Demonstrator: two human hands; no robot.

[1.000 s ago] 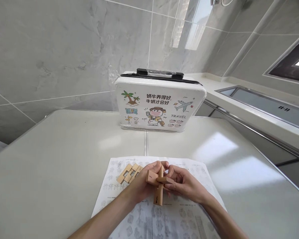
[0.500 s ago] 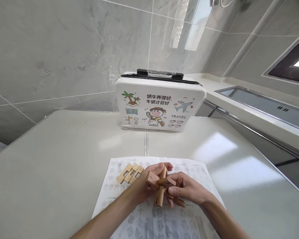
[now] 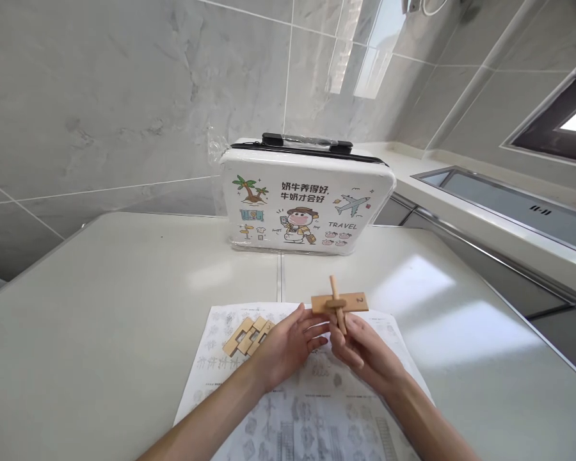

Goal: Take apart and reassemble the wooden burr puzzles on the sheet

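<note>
A set of crossed wooden pieces (image 3: pixel 336 303) is held up just below and right of the frame's center, gripped from below by the right hand (image 3: pixel 367 352). The fingers of that hand are closed around the lower end of a narrow upright stick, which is crossed by a flat bar; a dark mark resembling a 2 is seen at the bar's right end. The left hand (image 3: pixel 288 346), at the lower center, is held wide open with the palm turned up and the fingers loosely spread, and nothing is seen gripped in it. Whether the right hand is touched by its fingertips cannot be told.

Beneath both hands, a printed sheet (image 3: pixel 211 400) is spread across the bottom center of the frame. On its upper left part, a flat group of pale wooden blocks (image 3: pixel 240 334) is laid, partly covered by the left hand. The sheet is supported by a white table (image 3: pixel 100 320). In the middle of the frame, a white case (image 3: pixel 312 169) printed with cartoons is stood upright and wrapped in clear plastic, backed by gray wall tiles (image 3: pixel 125 83).
</note>
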